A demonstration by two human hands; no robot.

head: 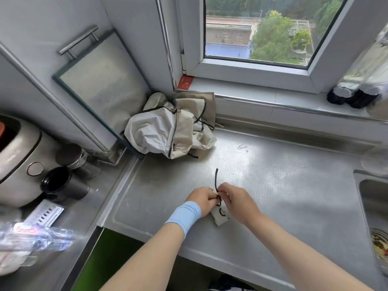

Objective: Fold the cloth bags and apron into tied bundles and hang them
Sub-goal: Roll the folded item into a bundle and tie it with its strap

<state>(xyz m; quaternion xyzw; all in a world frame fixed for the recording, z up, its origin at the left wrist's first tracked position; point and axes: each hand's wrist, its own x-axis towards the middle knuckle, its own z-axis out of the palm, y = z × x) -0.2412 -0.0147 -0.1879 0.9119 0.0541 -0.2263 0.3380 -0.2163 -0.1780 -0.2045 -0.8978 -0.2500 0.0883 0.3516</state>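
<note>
Stainless steel forms the counter (273, 175) where a small, tightly folded white cloth bundle (220, 219) lies near the front edge, partly hidden beneath both hands. The left hand (202, 199), with a pale blue wristband (184, 216) on its wrist, has its fingers curled onto the bundle's top and the black strap (215, 179) there. The right hand (235, 198) pinches the same strap just beside it, fingertips together, so both hands grip the strap where it crosses the bundle. One free end of the strap stands up and curves away from the hands. Well apart, in the back corner under the window (258, 28), a crumpled heap of beige and white cloth (174, 127) with dark trim and loose ties rests against a glass board (100, 85) that leans on the wall. A red box (184, 82) sits on the sill above the heap, and dark bottles (346, 97) stand farther right on the sill. A rice cooker (16, 156) and a black cup (60, 183) sit at the left, and the sink (369, 198) shows at the right edge.
</note>
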